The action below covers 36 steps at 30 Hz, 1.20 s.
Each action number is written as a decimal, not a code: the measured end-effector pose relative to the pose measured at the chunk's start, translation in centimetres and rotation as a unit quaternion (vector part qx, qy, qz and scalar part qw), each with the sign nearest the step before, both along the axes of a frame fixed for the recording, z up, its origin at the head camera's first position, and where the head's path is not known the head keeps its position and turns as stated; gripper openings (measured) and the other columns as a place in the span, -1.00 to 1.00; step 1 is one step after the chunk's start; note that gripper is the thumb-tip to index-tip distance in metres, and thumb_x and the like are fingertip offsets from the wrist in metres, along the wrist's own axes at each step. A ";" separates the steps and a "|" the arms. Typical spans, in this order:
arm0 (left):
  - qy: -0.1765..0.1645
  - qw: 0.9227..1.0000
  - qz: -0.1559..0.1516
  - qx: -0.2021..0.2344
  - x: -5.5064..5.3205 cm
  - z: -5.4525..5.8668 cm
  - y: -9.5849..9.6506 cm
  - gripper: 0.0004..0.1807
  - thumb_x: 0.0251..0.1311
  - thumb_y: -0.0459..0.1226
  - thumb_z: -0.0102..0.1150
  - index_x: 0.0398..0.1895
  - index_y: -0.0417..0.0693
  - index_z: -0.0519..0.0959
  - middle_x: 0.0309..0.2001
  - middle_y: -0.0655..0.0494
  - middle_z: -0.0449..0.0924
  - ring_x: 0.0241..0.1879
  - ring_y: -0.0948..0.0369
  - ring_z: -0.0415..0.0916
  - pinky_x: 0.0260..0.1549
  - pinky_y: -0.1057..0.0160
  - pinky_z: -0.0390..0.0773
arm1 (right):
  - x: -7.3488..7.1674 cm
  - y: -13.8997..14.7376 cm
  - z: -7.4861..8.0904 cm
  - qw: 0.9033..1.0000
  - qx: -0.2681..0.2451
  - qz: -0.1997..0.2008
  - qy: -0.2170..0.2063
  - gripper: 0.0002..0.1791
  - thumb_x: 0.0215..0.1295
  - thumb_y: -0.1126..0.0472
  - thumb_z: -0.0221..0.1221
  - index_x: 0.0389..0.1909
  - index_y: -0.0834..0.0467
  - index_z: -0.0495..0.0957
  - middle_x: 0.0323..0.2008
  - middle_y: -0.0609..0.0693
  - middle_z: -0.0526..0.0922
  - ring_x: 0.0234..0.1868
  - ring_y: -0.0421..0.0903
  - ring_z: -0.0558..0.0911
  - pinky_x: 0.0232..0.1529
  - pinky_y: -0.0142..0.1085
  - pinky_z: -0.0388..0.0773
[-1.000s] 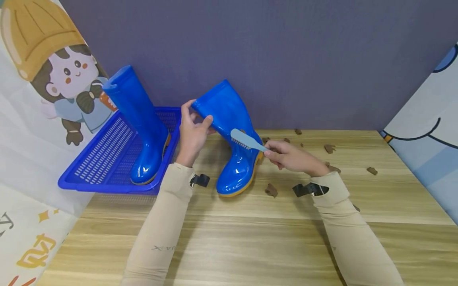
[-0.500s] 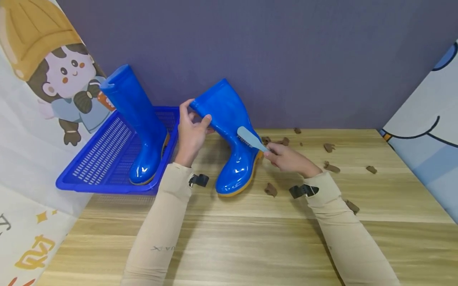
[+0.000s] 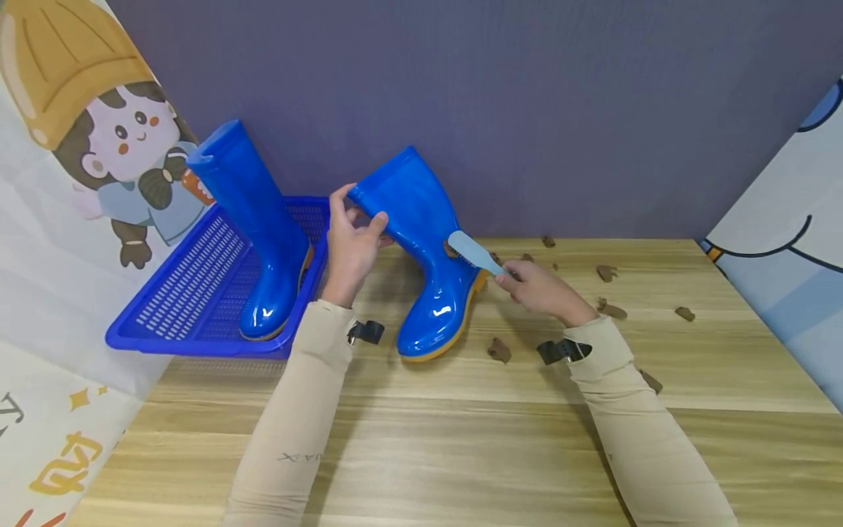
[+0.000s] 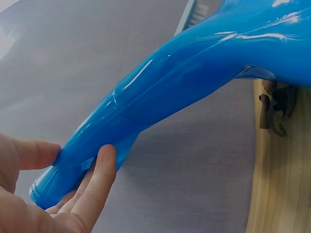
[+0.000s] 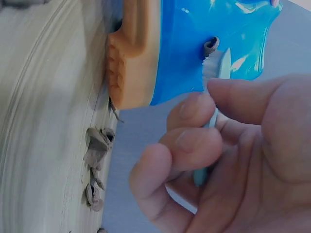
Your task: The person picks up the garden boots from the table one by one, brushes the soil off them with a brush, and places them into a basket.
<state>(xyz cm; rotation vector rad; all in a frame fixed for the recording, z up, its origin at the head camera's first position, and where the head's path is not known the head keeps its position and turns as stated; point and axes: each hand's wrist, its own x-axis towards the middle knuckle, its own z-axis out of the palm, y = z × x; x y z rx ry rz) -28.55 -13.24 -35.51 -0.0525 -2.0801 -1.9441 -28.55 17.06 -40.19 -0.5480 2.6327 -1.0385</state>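
A glossy blue rain boot (image 3: 431,307) with a yellow sole stands tilted on the wooden table. My left hand (image 3: 352,245) grips its upper shaft near the rim, thumb on one side and fingers on the other, as the left wrist view shows. My right hand (image 3: 543,291) pinches the handle of a light blue brush (image 3: 476,252). In the right wrist view the white bristles (image 5: 210,68) meet the boot above the heel. A brown clump of mud (image 5: 211,46) sits on the boot right beside the bristles.
A second blue rain boot (image 3: 266,241) stands in a blue plastic basket (image 3: 165,340) on the left. Several brown mud pieces lie about the wooden table (image 3: 448,454), one (image 3: 499,350) near the boot's toe. A grey partition (image 3: 527,117) rises behind.
The brush has slid across the boot shaft to the right, toward its heel side, uncovering a brown clump on the shaft. The left hand and the boot have hardly moved.
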 end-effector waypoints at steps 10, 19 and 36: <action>-0.006 1.000 -0.002 -0.006 0.0 0.0 0.1 -0.36 0.50 -0.28 0.09 0.50 0.29 0.09 0.40 -0.09 0.44 0.08 -0.02 0.67 -0.04 -0.02 0.76 | -0.1 1.2 0.3 1.000 0.012 -0.021 0.000 -0.72 0.66 0.10 -0.09 -0.15 0.22 0.47 -0.60 -0.05 0.32 -0.67 -0.14 0.18 -0.62 -0.28 0.22; -0.007 1.000 -0.002 -0.013 0.2 0.0 0.2 -0.37 0.51 -0.26 0.08 0.51 0.29 0.08 0.43 -0.11 0.41 0.12 -0.04 0.66 -0.03 -0.01 0.76 | 0.0 2.4 1.0 0.998 0.033 -0.046 -0.006 -0.72 0.67 0.12 -0.11 -0.13 0.24 0.46 -0.59 -0.03 0.30 -0.64 -0.14 0.12 -0.61 -0.23 0.17; -0.002 1.000 -0.003 -0.006 0.1 0.0 0.2 -0.33 0.49 -0.26 0.11 0.53 0.24 0.07 0.43 -0.11 0.40 0.08 -0.04 0.67 -0.04 -0.01 0.76 | -0.2 4.2 1.8 0.995 0.028 -0.096 0.007 -0.67 0.66 0.08 -0.13 -0.11 0.26 0.46 -0.62 -0.07 0.30 -0.66 -0.17 0.22 -0.63 -0.31 0.21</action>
